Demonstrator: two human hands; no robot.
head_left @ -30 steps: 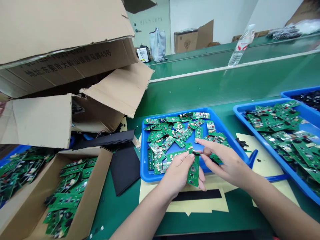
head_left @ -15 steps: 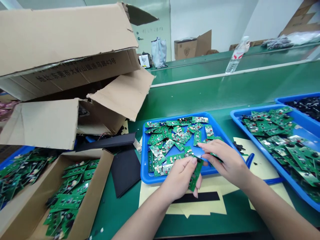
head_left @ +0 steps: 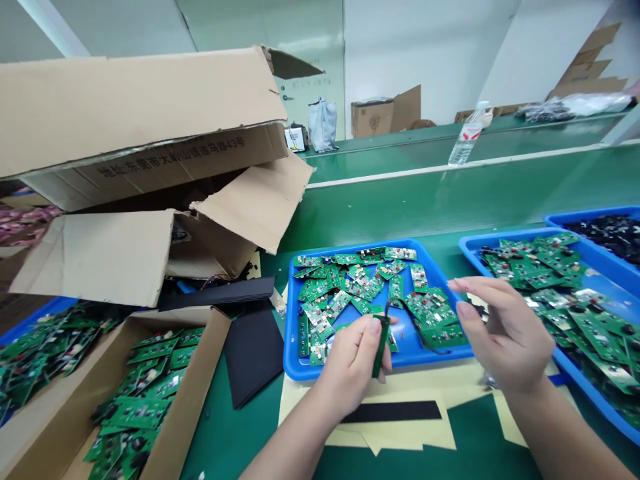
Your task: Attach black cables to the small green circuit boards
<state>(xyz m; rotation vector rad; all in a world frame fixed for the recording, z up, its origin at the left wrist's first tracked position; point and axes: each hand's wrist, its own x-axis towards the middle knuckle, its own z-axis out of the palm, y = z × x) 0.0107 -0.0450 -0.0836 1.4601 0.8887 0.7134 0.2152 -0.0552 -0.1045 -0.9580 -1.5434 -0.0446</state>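
My left hand [head_left: 353, 363] pinches a small green circuit board [head_left: 381, 345], held edge-on over the front rim of a blue tray [head_left: 425, 357] that holds several more green boards. My right hand [head_left: 505, 333] hovers to the right of that tray with the fingers loosely curled and apart, nothing visible in them. A black strip [head_left: 395, 411] lies on yellow paper [head_left: 400, 437] just below the hands.
A second blue tray [head_left: 597, 400] of boards lies at the right, another with black parts [head_left: 613, 230] behind it. An open cardboard box [head_left: 170, 427] of boards stands at the lower left, a big tipped carton [head_left: 140, 133] above it. A water bottle [head_left: 465, 137] stands on the far belt.
My right hand has let go of the board and pulled away to the right. My left hand keeps the board and has turned it edge-on. The view has tilted upward.
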